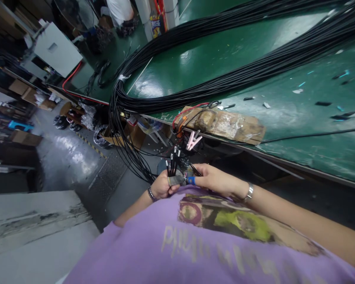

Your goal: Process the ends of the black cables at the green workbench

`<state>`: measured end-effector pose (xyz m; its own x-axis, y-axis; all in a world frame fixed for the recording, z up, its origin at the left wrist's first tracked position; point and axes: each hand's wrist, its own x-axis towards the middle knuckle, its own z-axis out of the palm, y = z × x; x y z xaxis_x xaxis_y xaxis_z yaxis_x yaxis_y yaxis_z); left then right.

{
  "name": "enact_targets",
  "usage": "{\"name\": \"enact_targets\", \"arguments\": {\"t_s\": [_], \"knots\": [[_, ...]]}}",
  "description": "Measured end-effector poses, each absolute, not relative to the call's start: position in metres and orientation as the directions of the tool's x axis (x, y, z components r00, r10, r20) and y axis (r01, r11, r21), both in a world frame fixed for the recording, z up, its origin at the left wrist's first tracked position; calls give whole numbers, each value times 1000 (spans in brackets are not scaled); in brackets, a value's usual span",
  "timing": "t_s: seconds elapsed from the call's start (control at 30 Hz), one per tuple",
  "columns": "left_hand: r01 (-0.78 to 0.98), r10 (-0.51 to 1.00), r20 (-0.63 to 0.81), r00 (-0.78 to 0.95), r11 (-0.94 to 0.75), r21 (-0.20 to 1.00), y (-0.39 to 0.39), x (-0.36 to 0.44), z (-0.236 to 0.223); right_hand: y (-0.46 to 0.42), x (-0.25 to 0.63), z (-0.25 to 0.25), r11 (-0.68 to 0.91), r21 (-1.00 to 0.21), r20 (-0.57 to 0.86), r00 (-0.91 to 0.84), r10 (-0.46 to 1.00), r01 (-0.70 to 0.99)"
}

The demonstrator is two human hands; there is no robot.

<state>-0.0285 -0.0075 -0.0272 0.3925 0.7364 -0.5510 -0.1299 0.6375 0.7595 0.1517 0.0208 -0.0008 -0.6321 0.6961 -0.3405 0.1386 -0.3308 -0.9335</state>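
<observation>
Close to my body, my left hand (pixel 161 185) is closed around several black cables (pixel 173 163) whose pale-tipped ends stick up. A grey wrap (pixel 175 181) covers its thumb. Touching or almost touching it from the right is my right hand (pixel 214 179), its fingers pinched together, with a blue band (pixel 191 180) on the thumb. Thin dark strands show beside its fingers, but what lies in the pinch is mostly hidden. A pale pink clip (pixel 193 141) sits just beyond the hands, at the table edge. The long black cable bundle (pixel 177 103) loops over the table corner and hangs down toward my left hand.
A wooden block (pixel 236 125) wrapped in clear tape lies on the edge of the green table (pixel 298 122). Cable scraps (pixel 323 103) are scattered there. A white machine (pixel 57 49) stands at the back left, near a person's white-clothed torso (pixel 120 12). Cardboard boxes (pixel 139 136) are below.
</observation>
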Motion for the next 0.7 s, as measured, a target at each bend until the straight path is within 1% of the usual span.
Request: {"name": "enact_targets", "arguments": {"t_s": [0.03, 0.07, 0.1, 0.13, 0.2, 0.27, 0.33, 0.4, 0.5, 0.63, 0.7], "knots": [[-127, 733, -554, 395, 641, 757, -7, -28, -27, 22, 152, 1, -173, -961, -273, -617, 738, 217], [-129, 728, -558, 398, 647, 752, -7, -28, -26, 22, 153, 3, -8, -951, -197, -591, 782, 308], [-139, 725, -562, 398, 653, 745, -7, -28, -26, 22, 153, 4, 144, -907, -115, -561, 820, 396], [-155, 726, -563, 395, 657, 738, -6, -27, -26, 21, 153, 5, 262, -845, -36, -538, 842, 466], [-188, 732, -562, 386, 659, 728, -5, -26, -25, 18, 153, 5, 401, -756, 77, -539, 839, 517], [-201, 736, -560, 381, 657, 726, -4, -25, -25, 16, 155, 3, 477, -737, 129, -594, 794, 479], [-199, 729, -562, 392, 663, 721, -3, -25, -26, 16, 157, 1, 531, -720, 141, -656, 741, 446], [-203, 717, -563, 411, 674, 710, -3, -25, -26, 19, 159, 0, 580, -673, 147, -686, 713, 459], [-211, 704, -562, 435, 686, 696, -3, -27, -26, 21, 159, 2, 598, -621, 159, -665, 730, 507], [-229, 706, -558, 437, 687, 690, -2, -28, -25, 19, 159, 2, 624, -647, 179, -708, 683, 438], [-249, 710, -550, 441, 685, 684, -2, -29, -26, 19, 160, 0, 585, -667, 156, -682, 715, 461]]}}
